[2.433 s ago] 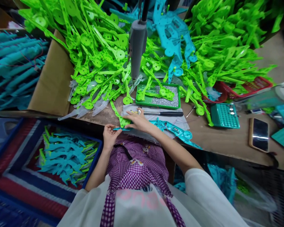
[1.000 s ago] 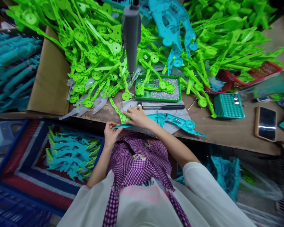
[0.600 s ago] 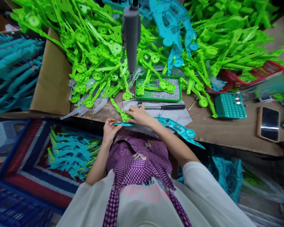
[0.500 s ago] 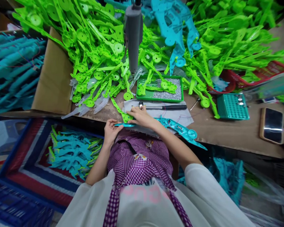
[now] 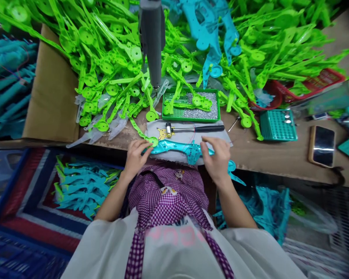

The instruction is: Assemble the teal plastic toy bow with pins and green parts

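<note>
A long light-blue plastic part [image 5: 174, 145] lies across the cloth at the table's front edge, with thin red wires on it. My left hand [image 5: 137, 155] is closed at its left end, fingertips pinching a bright green plastic part [image 5: 142, 133] whose rounded end sits against the blue one. My right hand [image 5: 218, 159] is bent around the right half of the blue part, thumb and fingers on either side of it. Just beyond lies a hammer [image 5: 196, 128] with a black handle, on a pale cloth [image 5: 158, 126] with a yellow cartoon print.
A grey power screwdriver [image 5: 152, 46] hangs over the table. Behind the hammer is a green tray [image 5: 218, 116] of small metal screws. Green parts [image 5: 104, 68] are heaped at the back. A cardboard box [image 5: 50, 89] stands left; a teal basket [image 5: 279, 126] and a phone [image 5: 322, 146] lie right.
My right hand has moved right, away from my left hand, onto the blue part. The blue part now lies further left, its end at my left hand. The view has shifted slightly.
</note>
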`<state>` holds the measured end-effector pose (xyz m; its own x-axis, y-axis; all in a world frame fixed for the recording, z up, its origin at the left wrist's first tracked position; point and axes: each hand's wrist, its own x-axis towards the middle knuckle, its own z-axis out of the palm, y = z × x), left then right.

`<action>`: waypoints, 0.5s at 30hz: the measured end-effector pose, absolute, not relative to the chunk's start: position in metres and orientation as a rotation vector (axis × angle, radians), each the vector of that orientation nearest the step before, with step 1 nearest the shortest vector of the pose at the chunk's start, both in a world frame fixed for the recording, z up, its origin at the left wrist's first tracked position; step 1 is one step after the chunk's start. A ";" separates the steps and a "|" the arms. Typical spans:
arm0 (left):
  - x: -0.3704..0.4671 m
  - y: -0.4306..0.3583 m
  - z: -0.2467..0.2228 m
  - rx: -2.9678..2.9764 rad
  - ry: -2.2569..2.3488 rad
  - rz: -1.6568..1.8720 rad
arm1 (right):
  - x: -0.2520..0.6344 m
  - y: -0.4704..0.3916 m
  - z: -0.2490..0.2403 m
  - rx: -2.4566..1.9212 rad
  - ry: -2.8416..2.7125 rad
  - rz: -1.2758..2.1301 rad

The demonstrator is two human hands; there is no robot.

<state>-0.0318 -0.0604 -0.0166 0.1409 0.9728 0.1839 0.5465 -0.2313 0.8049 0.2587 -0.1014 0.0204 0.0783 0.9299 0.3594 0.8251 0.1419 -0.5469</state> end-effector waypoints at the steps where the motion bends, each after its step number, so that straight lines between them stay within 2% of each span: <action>1: -0.029 -0.050 -0.017 1.876 1.402 0.906 | 0.262 -0.114 0.012 -1.722 -1.783 0.182; 5: -0.023 -0.009 -0.025 1.941 1.332 0.666 | 0.265 -0.142 -0.026 -1.868 -1.919 0.159; 9: -0.022 0.008 -0.033 1.959 1.341 0.594 | 0.269 -0.125 -0.049 -1.887 -1.904 0.172; 15: -0.022 0.007 -0.039 1.967 1.364 0.635 | 0.277 -0.104 -0.033 -1.825 -1.888 0.151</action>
